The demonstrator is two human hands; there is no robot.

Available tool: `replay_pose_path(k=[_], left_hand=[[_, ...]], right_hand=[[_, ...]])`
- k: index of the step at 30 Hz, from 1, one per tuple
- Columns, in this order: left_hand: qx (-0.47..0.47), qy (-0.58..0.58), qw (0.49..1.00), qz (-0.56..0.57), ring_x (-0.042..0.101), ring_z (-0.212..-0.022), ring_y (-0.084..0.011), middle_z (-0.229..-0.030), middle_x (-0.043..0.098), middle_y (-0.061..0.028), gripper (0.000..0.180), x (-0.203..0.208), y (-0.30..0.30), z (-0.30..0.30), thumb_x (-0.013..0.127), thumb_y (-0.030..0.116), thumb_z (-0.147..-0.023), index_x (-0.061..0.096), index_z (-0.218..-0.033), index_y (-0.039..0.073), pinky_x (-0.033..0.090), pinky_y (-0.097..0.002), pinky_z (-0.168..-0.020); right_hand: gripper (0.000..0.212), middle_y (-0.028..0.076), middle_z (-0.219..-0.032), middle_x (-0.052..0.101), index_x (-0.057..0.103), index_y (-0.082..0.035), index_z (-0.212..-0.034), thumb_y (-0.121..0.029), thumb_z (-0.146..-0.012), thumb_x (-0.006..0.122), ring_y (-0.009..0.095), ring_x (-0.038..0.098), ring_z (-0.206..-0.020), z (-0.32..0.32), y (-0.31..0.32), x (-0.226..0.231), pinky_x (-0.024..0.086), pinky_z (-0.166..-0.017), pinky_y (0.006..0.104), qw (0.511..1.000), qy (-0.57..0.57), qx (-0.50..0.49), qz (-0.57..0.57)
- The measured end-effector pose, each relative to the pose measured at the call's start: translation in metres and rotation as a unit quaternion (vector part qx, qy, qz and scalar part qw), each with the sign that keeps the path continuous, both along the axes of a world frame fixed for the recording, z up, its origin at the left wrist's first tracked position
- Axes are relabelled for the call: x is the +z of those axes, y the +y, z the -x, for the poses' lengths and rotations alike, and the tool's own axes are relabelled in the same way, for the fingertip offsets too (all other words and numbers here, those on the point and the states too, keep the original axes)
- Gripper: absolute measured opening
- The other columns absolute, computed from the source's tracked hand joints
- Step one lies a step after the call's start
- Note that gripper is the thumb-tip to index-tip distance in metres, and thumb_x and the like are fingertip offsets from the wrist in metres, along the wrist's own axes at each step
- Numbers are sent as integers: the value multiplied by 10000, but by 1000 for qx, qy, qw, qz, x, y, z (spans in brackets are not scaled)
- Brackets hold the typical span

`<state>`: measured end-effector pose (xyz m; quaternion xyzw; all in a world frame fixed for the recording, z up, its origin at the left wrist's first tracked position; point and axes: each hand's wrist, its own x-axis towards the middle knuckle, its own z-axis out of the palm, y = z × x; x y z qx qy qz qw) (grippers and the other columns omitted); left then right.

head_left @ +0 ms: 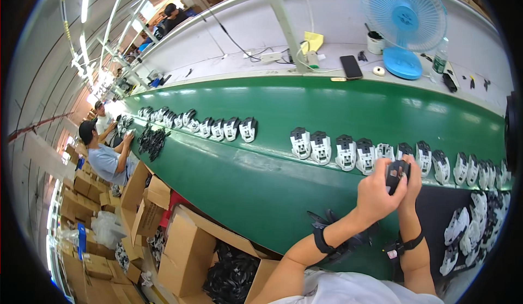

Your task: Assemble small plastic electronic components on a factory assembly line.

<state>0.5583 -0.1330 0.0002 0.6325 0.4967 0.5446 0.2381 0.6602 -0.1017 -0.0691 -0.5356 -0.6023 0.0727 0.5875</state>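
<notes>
Above the near side of the green conveyor belt [239, 179], I hold a small black plastic shell [396, 176] between my two hands. My left hand [375, 196] grips it from the left, its fingers closed around the edge. From the other side my right hand [414, 180] closes on it too. Just beyond my hands runs a row of black-and-white plastic shells [345, 152], shaped like computer mouse housings. Dark plastic parts [348, 244] lie on the belt under my left forearm, partly hidden by it.
White shells [457, 225] are grouped on a black mat [436, 211] at the right. An open carton [188, 249] of black parts stands lower left. A blue fan [404, 15], a phone [351, 67] and a bottle [440, 58] occupy the far ledge. Two people [109, 154] work at the far left.
</notes>
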Motion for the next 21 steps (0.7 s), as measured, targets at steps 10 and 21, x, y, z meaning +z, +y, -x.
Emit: replay_pose_path(k=[10,21], left_hand=[[30,-10,999,-31,647,-583,-268,-723,642,-129,372,-7,15,3,655,173,-780,467,-1050,-2,504,-327,-526],[-3,-43,999,9,664,-655,-259,-785,652,-141,360,-14,21,3,642,185,-802,467,-1057,0,511,-326,-580]], right_hand=[[350,164,-1098,495,483,34,-1196,-224,-978,390,233,487,-1081,-17,8,-35,394,-927,316,981,-180,-45,-52],[330,35,-780,528,539,5,-875,-240,-980,343,109,484,-725,-6,12,11,404,-688,262,935,285,166,129]])
